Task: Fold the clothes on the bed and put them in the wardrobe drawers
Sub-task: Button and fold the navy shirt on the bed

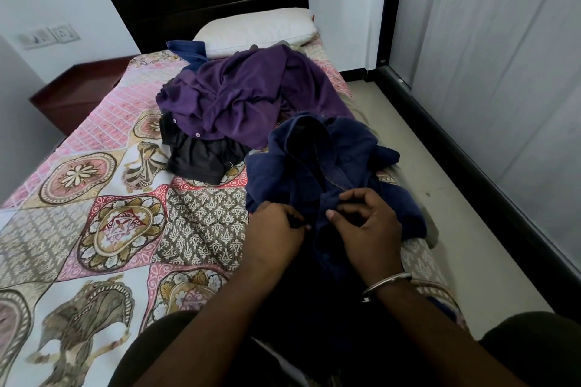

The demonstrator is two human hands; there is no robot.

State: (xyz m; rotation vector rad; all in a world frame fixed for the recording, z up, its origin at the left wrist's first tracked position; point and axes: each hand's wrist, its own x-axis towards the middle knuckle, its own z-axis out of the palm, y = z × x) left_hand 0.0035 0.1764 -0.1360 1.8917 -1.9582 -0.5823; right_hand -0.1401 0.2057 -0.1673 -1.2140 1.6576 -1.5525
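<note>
Fingers: those of the right hand point(366, 223) curled, thumb and fingertips pinching a seam or placket of the navy shirt point(317, 166); those of the left hand point(273, 229) closed on the cloth just beside, knuckles up. Both grips sit close together, likely to draw the front straight before the first fold.
Wrist: metal bangle point(385, 284) on the right.
Navy shirt: crumpled, near the bed's right edge, its lower part trailing toward the person; pulled clear of the heap, apparently so it can be worked alone.
Heap: purple shirt point(248, 94) uppermost at mid-bed, overlapping a black garment point(198, 157) on its left side; a blue piece point(185, 52) shows behind, against the pillow point(257, 30) at the head end.
Bedspread point(94, 198): patterned, bare along the left side, room enough for flattening.
Status: folding barely begun; nothing folded in view.
</note>
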